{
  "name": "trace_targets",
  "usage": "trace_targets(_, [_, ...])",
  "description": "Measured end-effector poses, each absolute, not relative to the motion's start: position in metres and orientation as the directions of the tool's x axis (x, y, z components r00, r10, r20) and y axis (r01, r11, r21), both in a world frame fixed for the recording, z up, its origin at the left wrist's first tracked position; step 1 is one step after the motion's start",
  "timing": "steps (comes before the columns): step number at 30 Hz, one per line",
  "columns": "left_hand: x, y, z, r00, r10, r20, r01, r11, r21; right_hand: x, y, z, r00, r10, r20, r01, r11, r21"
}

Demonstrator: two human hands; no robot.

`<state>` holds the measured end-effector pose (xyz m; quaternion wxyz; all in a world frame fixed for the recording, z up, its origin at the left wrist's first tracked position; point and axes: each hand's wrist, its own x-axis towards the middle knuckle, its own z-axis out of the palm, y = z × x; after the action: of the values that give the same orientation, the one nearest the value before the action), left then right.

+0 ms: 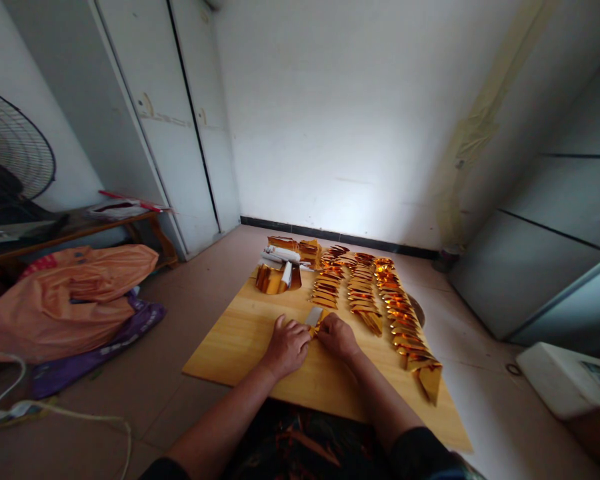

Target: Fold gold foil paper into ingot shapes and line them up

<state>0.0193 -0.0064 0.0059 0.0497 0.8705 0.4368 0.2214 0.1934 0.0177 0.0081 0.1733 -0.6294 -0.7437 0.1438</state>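
Note:
On the wooden board my left hand (286,348) and my right hand (338,337) come together over one small sheet of gold foil paper (314,316). A pale grey-white face of this sheet is turned up, with gold along its edges. The fingers of both hands are closed on its near part and hide its folds. Beyond them, toward the left, lies a curled stack of gold foil sheets (269,280). Folded gold foil pieces (326,291) stand in rows to the right, the longest row (403,320) running along the board's right side.
The wooden board (230,347) sits low above a tiled floor. White rolled packets (281,255) lie at its far left corner. An orange cloth bundle (75,287), a cable (80,410) and a fan (15,147) are at left. A white box (563,380) stands at right.

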Motion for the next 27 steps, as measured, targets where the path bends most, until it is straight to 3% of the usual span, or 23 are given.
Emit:
trace_targets(9, [0.0187, -0.0102, 0.0047, 0.53, 0.772, 0.35, 0.734, -0.624, 0.267, 0.1876, 0.018, 0.0121, -0.114, 0.993, 0.04, 0.931, 0.12, -0.344])
trace_targets(27, [0.0175, -0.0118, -0.0011, 0.543, 0.74, 0.396, 0.723, -0.652, 0.228, 0.1889, 0.0206, 0.0154, -0.116, 0.993, -0.019, 0.938, 0.103, -0.33])
